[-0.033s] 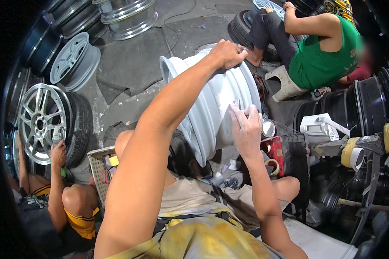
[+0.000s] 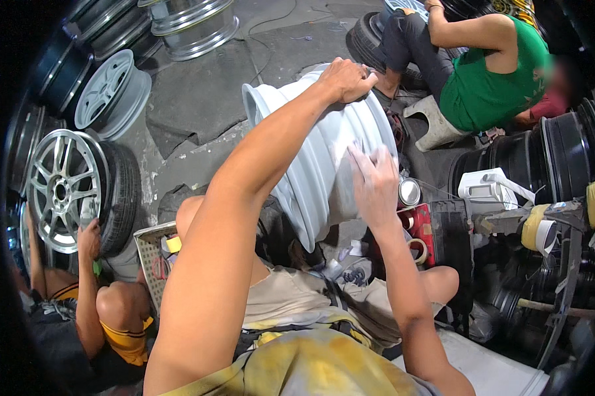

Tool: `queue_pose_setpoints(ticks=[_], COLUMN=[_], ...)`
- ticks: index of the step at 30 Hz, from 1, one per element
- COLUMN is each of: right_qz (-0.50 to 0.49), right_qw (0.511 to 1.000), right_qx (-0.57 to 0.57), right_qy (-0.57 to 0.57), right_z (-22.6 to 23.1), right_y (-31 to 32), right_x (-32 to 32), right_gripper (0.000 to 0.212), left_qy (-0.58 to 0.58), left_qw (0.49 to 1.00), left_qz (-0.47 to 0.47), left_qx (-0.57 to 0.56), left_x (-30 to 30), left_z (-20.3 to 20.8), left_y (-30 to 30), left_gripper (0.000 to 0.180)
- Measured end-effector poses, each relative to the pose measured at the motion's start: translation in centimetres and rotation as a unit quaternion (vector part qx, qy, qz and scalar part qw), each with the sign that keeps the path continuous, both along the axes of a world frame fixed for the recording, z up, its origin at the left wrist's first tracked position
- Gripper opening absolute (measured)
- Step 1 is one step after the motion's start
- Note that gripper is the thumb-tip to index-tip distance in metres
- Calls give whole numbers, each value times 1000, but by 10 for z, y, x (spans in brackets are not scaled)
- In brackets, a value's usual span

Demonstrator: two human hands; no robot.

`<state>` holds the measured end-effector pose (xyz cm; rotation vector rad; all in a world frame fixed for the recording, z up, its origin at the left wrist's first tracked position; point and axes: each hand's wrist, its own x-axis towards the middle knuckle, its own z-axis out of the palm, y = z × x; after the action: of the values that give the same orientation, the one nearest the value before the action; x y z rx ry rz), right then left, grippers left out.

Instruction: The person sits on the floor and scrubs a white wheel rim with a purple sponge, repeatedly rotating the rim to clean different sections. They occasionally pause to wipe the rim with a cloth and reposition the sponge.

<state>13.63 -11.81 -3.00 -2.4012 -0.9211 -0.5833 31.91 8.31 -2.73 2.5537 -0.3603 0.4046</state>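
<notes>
A light-grey wheel rim (image 2: 291, 142) lies on its side in front of me, its barrel tilted and smeared with whitish dust. My left hand (image 2: 346, 80) is closed over the rim's far edge, fingers curled round the lip. My right hand (image 2: 377, 188), pale with dust and slightly blurred, presses its fingertips on the barrel near the right edge. Those fingers are together; whatever lies beneath them is too small to make out. Beside the right wrist stands a round tin (image 2: 409, 192).
At left a person's hand (image 2: 89, 241) touches a silver spoked wheel (image 2: 63, 191). A co-worker in a green top (image 2: 495, 79) sits on a stool (image 2: 433, 125). Black rims (image 2: 561, 155), a red crate (image 2: 421, 231) and a tape roll (image 2: 417, 252) lie to my right; a perforated basket (image 2: 147, 270) is at left.
My right hand has slid slightly up and away along the barrel. My left hand keeps its hold on the edge. The person at left has shifted their hand a little on the spoked wheel.
</notes>
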Motion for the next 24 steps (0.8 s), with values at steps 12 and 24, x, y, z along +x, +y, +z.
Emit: queue_pose_setpoints(ticks=[12, 24], right_qz=[-12, 1], right_qw=[1000, 999], right_qx=[19, 19], right_qy=[-15, -31], right_z=[7, 0], right_y=[4, 8], right_x=[7, -2], right_gripper=[23, 26], left_qy=[11, -20], left_qw=[999, 1000], left_qz=[9, 22], left_qx=[-44, 5], left_x=[-19, -9], left_z=[14, -7], left_y=[-18, -9], left_gripper=[65, 64])
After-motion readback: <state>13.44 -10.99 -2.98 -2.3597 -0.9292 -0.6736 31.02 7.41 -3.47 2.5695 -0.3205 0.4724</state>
